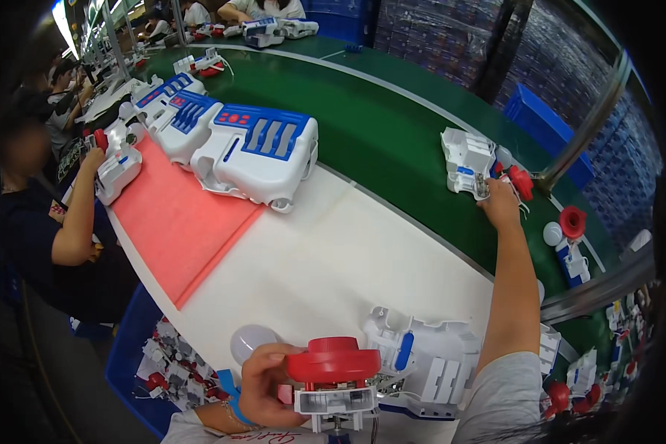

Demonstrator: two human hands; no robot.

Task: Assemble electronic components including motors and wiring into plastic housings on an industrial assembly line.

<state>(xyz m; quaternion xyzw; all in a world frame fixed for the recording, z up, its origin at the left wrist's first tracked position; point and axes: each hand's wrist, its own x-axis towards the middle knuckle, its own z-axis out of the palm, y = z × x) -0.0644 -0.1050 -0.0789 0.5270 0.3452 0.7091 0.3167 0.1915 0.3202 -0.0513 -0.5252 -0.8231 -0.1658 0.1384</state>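
Observation:
Close in front of me, my left hand [263, 381] is closed around a red-and-white plastic assembly [334, 364]. It has a round red disc on top and a white frame with metal parts below. My right arm stretches out over the green belt, and my right hand [503, 206] grips the near end of a white plastic housing [468, 159]. A red round part [522, 182] with loose wires sits beside that hand. Between my arms, an opened white housing half [440, 362] with a blue strip lies on the table. A white dome [253, 343] rests near my left hand.
White-and-blue toy-like housings [263, 152] stand in a row on a pink mat [189, 222]. A blue bin [126, 351] of parts sits at lower left. Another person [48, 214] works at the left. More red-and-white parts [572, 240] ride the green belt [370, 133] beside a metal post.

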